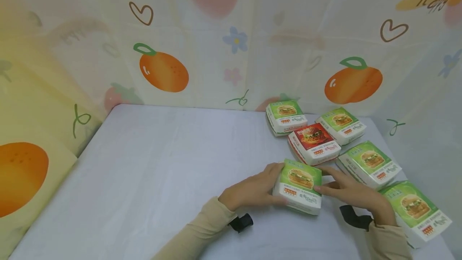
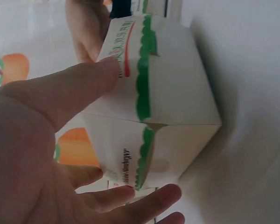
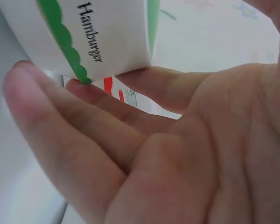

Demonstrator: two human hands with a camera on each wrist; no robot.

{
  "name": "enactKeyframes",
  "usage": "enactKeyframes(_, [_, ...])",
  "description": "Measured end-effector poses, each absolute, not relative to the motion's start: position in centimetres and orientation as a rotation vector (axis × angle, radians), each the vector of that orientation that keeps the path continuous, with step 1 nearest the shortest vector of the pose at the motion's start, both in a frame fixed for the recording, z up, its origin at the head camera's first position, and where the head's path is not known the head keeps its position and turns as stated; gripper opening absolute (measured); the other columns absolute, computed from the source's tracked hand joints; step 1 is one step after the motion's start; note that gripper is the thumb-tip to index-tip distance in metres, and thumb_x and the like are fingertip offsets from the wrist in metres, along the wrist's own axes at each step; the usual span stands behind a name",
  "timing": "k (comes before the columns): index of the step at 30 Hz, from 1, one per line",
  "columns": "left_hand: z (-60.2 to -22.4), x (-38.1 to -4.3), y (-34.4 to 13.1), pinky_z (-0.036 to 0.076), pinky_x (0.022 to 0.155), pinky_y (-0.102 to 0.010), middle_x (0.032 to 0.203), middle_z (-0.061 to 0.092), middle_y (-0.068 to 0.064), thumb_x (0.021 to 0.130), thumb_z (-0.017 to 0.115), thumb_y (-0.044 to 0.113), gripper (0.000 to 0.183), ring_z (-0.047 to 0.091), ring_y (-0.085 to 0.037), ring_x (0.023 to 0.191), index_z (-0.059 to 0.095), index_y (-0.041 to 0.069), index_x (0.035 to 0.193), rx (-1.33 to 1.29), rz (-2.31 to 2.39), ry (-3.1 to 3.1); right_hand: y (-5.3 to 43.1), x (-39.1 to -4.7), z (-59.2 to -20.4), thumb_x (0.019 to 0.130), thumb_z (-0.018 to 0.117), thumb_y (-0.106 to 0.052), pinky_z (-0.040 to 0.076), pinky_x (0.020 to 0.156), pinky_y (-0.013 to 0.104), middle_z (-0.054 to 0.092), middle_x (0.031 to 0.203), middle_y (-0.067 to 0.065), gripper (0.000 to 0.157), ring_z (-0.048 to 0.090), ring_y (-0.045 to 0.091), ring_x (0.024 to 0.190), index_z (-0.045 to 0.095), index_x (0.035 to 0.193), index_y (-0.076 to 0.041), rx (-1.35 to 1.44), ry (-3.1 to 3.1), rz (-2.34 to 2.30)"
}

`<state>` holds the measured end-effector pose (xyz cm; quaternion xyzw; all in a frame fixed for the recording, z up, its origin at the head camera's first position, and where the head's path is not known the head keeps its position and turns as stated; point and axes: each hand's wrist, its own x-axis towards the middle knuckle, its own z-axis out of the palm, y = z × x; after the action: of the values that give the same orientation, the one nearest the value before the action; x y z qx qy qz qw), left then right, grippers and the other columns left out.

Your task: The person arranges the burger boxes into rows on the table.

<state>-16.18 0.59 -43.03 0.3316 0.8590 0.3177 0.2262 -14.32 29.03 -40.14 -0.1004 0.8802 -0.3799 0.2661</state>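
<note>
A green and white hamburger box (image 1: 300, 183) with a burger picture on its lid stands between my two hands. With the thumb on its front wall and the fingers around the far side, my left hand (image 1: 252, 189) grips its left end. At its right end, my right hand (image 1: 351, 189) has the thumb by the lid's edge and fingers along the back corner. The left wrist view shows the box's white walls (image 2: 177, 79) with scalloped green trim. "Hamburger" is printed on the side wall (image 3: 102, 42) in the right wrist view. Whether its base touches the table cannot be told.
Behind the held box lies a red-topped box (image 1: 314, 141). Green-topped boxes stand at the back (image 1: 286, 115), the back right (image 1: 341, 123), the right (image 1: 369, 161) and the front right (image 1: 415, 212). A white cloth (image 1: 144, 179) covers the table; a fruit-print curtain (image 1: 202, 51) hangs behind.
</note>
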Motion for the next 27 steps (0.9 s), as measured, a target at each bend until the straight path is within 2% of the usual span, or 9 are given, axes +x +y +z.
enactKeyframes(5, [-42.5,-16.7,-0.2,0.041,0.112,-0.029,0.160,0.026,-0.007,0.089,0.069,0.051,0.098,0.042,-0.010,0.132,0.011,0.014,0.159,0.883,0.885,2.338,28.2,-14.4,-40.4,0.097,0.062,-0.034,0.055,0.092,0.052,0.034,0.152,0.034,0.074,0.058,0.046,0.122,0.025,0.153,-0.003,-0.283,2.356,-1.055])
enactKeyframes(12, [-42.1,-17.3,-1.2,0.038,0.114,-0.030,0.161,0.025,-0.007,0.089,0.072,0.044,0.098,0.041,-0.011,0.133,0.011,0.013,0.159,0.888,0.898,2.328,27.3,-14.7,-41.0,0.098,0.060,-0.035,0.052,0.097,0.056,0.024,0.156,0.036,0.079,0.050,0.052,0.128,0.017,0.156,-0.002,-0.273,2.343,-1.099])
enactKeyframes(16, [-41.9,-17.7,-1.7,0.037,0.116,-0.031,0.161,0.025,-0.007,0.088,0.073,0.040,0.098,0.039,-0.011,0.136,0.012,0.011,0.159,0.878,0.914,2.331,26.7,-14.8,-41.2,0.097,0.063,-0.035,0.050,0.100,0.056,0.014,0.160,0.035,0.089,0.044,0.054,0.133,0.007,0.159,-0.004,-0.256,2.303,-1.132])
enactKeyframes(21, [-41.6,-18.1,-2.5,0.036,0.117,-0.031,0.160,0.027,-0.007,0.087,0.076,0.036,0.098,0.039,-0.012,0.135,0.014,0.011,0.159,0.846,0.922,2.338,25.7,-14.8,-41.3,0.090,0.071,-0.037,0.050,0.102,0.054,0.005,0.163,0.030,0.106,0.038,0.054,0.138,-0.005,0.160,-0.011,-0.217,2.228,-1.160])
enactKeyframes(27, [-41.2,-18.5,-3.4,0.035,0.118,-0.032,0.159,0.029,-0.009,0.086,0.078,0.030,0.097,0.038,-0.014,0.137,0.017,0.006,0.157,0.871,0.902,2.346,24.9,-14.7,-41.6,0.089,0.073,-0.034,0.049,0.104,0.053,0.001,0.164,0.029,0.110,0.036,0.054,0.139,-0.008,0.159,-0.010,-0.251,2.205,-1.204])
